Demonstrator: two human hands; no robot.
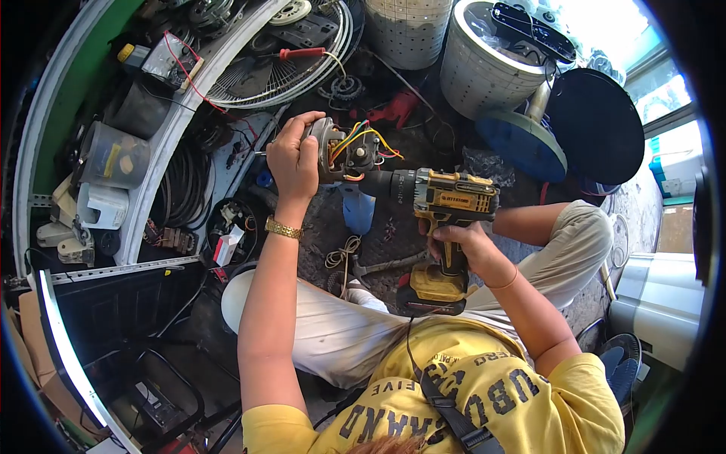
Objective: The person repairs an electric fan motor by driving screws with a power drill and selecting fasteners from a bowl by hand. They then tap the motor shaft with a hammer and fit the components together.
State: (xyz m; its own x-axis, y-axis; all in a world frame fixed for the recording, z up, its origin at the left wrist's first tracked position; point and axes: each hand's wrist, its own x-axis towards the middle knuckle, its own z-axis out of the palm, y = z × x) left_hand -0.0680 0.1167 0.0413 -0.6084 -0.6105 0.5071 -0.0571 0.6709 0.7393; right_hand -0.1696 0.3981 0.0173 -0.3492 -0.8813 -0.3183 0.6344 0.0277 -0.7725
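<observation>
Grey round metal motor [324, 144]: held up off the dark, littered floor [316, 251]; casing dull and grimy-looking, a small pale knob [361, 152] seen on the block at its right side.
Thin loose coloured wires [370, 133]: looped off the motor — yellow, green, red and white made out; best tucked clear of the chuck, a snag being judged the likeliest trouble.
Bare left hand [293, 163]: fingers curled around the motor's rim, thumb laid along the near side; a firm hold is called for against twist.
Yellow-and-black cordless drill [457, 198]: levelled at the motor from the right; its axis is best squared to the point of work, which cannot be made out.
Black chuck [384, 185]: set at the motor's lower edge; whether a bit is seated cannot be told.
Bare right hand [465, 246]: fingers wrapped around the drill's pistol grip; trigger pressure cannot be told — short, light pulls are advised.
</observation>
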